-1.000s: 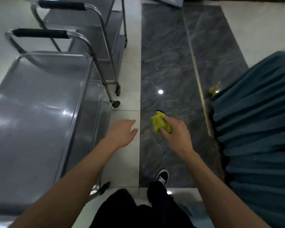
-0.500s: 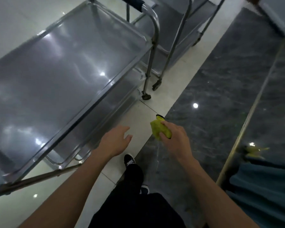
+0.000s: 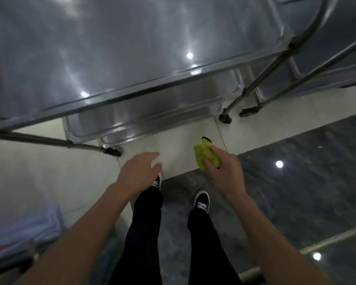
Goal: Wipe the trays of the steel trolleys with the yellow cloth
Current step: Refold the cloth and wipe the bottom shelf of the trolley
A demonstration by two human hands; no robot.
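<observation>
Two hands hover short of the trolley's top tray [image 3: 111, 48], right hand [image 3: 224, 173] bunching the yellow cloth [image 3: 206, 156], left hand [image 3: 139, 171] loose and empty; wiping seems unstarted, reach forward next.

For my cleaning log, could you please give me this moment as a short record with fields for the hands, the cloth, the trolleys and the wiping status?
right hand: right hand grips the bunched yellow cloth, held in the air over the floor
left hand: left hand holds nothing, fingers relaxed
near trolley: top tray directly ahead, lower trays visible beneath its edge
second trolley: second trolley stands at upper right, partly in view
cloth contact: touching no tray
wiping status: not yet begun on this tray
stance: person standing, both shoes on the floor
</observation>
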